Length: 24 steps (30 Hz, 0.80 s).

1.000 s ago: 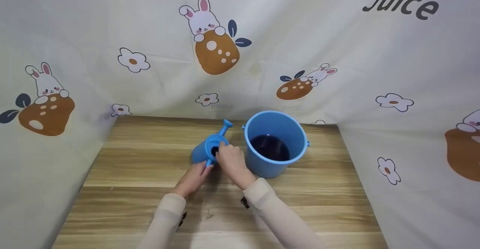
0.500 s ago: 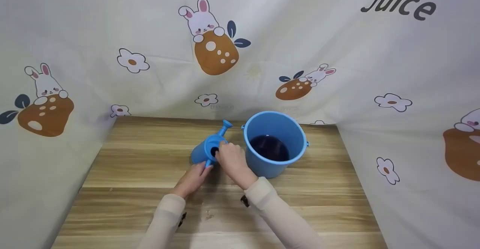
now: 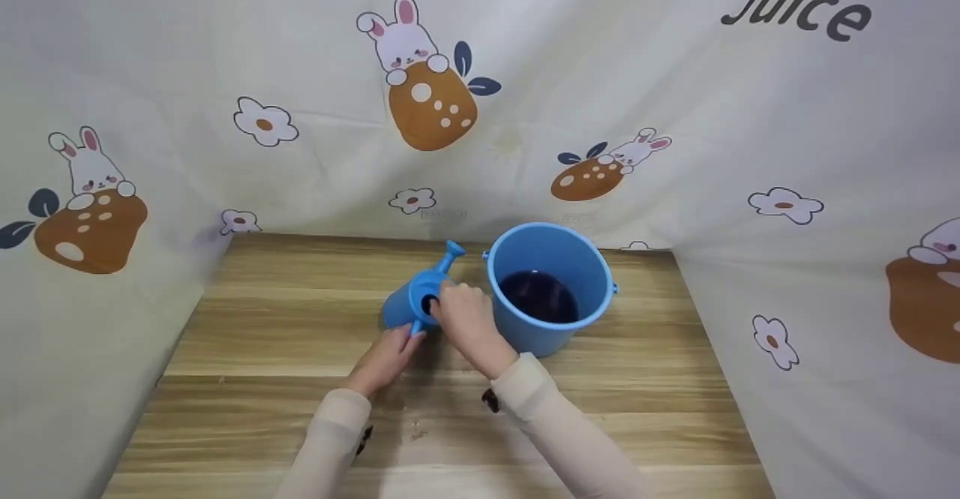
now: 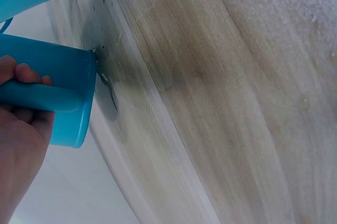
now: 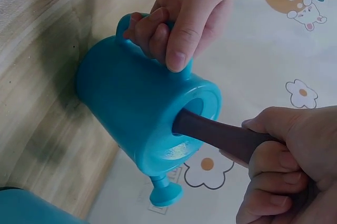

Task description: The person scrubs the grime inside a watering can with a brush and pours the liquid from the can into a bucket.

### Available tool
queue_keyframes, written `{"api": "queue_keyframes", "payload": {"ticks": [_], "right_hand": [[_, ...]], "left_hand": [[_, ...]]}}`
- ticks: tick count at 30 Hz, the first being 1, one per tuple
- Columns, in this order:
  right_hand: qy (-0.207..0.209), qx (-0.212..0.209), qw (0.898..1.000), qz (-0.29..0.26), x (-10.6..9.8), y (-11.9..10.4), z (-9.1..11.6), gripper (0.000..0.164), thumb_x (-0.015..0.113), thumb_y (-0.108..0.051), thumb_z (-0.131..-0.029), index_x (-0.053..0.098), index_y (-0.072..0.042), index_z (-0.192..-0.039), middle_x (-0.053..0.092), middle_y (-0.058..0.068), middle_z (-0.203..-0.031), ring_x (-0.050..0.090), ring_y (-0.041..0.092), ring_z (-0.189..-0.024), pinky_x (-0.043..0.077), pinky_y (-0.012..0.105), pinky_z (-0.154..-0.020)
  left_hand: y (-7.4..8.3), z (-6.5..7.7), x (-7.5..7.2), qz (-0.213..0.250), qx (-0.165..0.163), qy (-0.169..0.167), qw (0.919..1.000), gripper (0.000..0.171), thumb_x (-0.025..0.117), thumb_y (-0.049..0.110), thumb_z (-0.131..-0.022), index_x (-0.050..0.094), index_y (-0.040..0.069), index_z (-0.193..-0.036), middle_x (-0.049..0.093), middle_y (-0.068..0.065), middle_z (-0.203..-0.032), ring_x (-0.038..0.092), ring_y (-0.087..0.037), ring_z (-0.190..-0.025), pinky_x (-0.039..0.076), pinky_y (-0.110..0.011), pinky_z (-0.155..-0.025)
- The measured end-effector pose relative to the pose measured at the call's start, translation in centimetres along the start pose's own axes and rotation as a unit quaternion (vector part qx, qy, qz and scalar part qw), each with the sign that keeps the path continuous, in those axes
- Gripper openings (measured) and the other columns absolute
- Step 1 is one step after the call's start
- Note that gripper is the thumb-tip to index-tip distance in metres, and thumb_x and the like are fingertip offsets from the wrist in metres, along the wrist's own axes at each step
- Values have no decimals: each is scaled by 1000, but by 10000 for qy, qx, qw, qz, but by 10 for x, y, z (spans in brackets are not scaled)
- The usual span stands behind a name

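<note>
In the head view a blue watering can (image 3: 401, 308) is at the table's middle, its spout (image 3: 450, 253) pointing toward the back. My left hand (image 3: 383, 357) grips its handle, fingers curled round it, as the left wrist view also shows. My right hand (image 3: 466, 321) is over the can's top. The right wrist view shows it gripping a dark brown tapered rod (image 5: 218, 134) whose far end goes into the can's round opening. That end is hidden inside, so I cannot tell what the rod belongs to. Whether the can's base sits flat is unclear.
A blue bucket (image 3: 535, 340) stands right of the can, close to my right hand, with dark liquid (image 3: 537, 297) in it. Wet spots (image 3: 418, 431) mark the wooden table (image 3: 285, 424). Cloth (image 3: 322, 176) printed with rabbits and flowers hangs behind and on both sides.
My right hand has shifted very slightly at the can's opening. The left hand, the watering can and the bucket look the same.
</note>
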State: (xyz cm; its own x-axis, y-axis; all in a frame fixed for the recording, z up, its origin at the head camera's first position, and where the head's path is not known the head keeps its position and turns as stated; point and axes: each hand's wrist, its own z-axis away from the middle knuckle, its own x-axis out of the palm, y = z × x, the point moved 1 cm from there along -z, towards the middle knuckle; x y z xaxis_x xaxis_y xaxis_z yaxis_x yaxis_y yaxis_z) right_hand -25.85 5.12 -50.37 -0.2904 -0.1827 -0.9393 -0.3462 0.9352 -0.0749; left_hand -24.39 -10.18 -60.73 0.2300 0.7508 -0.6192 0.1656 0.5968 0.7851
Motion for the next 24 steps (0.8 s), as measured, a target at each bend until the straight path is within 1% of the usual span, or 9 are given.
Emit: {"api": "queue_keyframes", "payload": {"ticks": [7, 16, 19, 24], "right_hand": [[40, -19, 10000, -77, 1, 1, 0, 29, 70, -35, -93, 65, -7, -87, 68, 11, -69, 68, 27, -59, 54, 37, -51], [366, -201, 9991, 87, 8, 0, 1, 28, 71, -34, -91, 65, -8, -82, 65, 10, -63, 65, 26, -54, 53, 36, -49], [333, -182, 9992, 87, 10, 0, 1, 28, 71, -35, -92, 66, -8, -84, 66, 10, -63, 65, 27, -54, 53, 36, -49], [130, -149, 9998, 36, 15, 0, 0, 27, 69, -35, -93, 67, -9, -87, 66, 9, -63, 64, 25, -53, 52, 35, -48]], "left_hand": [[0, 1, -1, 83, -11, 16, 10000, 28, 46, 28, -107, 54, 9, -89, 43, 3, -74, 44, -11, -68, 40, -28, -66], [0, 1, -1, -63, 59, 86, 9999, 26, 46, 25, -107, 50, 11, -85, 39, 4, -72, 41, -12, -67, 38, -30, -67], [0, 1, -1, -5, 46, 76, 10000, 26, 46, 25, -107, 50, 11, -86, 39, 4, -72, 42, -12, -67, 39, -30, -67], [0, 0, -1, 40, 16, 44, 10000, 26, 45, 27, -107, 52, 10, -88, 40, 3, -74, 43, -13, -71, 40, -32, -69]]}}
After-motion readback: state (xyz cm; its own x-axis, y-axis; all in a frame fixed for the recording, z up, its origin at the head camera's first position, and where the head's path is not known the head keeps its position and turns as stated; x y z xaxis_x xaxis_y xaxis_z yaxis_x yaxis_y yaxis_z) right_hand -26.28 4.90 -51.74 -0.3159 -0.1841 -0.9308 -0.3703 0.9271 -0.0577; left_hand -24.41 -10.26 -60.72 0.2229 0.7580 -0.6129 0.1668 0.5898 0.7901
